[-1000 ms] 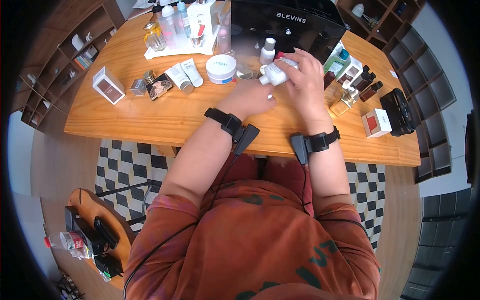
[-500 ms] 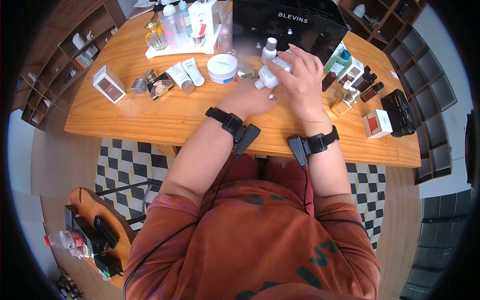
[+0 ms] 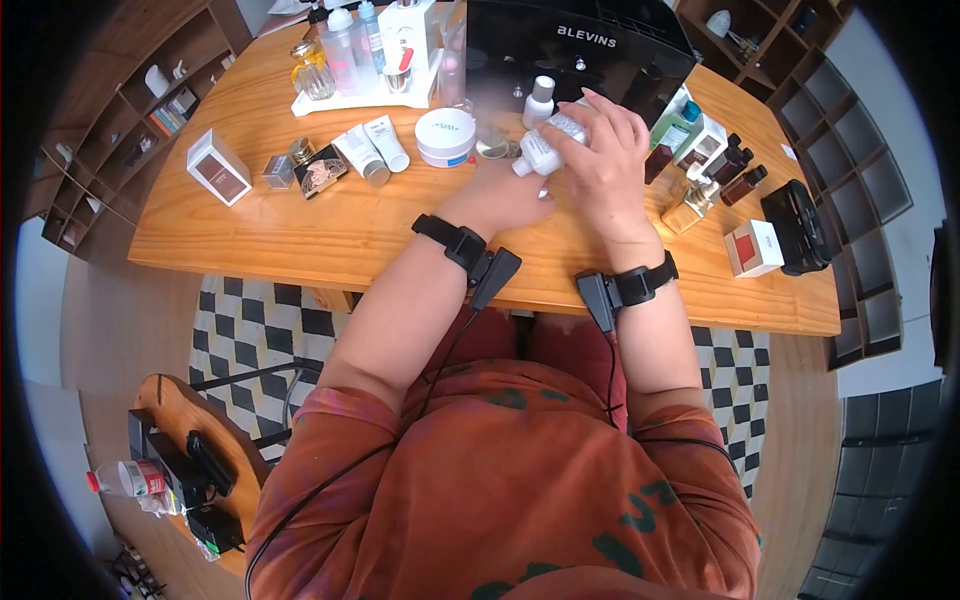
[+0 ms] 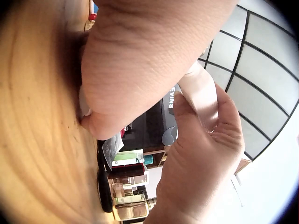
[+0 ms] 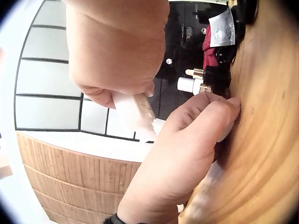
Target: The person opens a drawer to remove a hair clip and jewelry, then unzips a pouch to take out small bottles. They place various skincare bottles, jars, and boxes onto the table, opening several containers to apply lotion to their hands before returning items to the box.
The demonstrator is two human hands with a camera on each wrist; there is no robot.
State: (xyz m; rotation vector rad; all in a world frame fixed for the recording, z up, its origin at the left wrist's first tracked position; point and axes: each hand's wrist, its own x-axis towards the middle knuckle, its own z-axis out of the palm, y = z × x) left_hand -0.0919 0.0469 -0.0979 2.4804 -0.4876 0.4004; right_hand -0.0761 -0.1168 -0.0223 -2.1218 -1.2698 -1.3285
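Note:
A white bottle with a narrow uncapped neck is tipped down to the left, gripped by my right hand. Its mouth is right at the back of my left hand, which is low over the table with the fingers curled under. In the right wrist view, a small pale rounded thing shows beneath the left thumb; I cannot tell its kind. A second white bottle with a silver cap stands behind the tipped one. Left of it are a clear round lid and a white jar.
Two tubes, a patterned compact and a box stand on the left. Rightward are a perfume bottle, brown bottles, a white box and a black case. A black BLEVINS cabinet stands behind.
My right hand has shifted slightly, and the bottle's mouth has moved a little left and down over the back of the left hand. The left hand has stayed nearly still.

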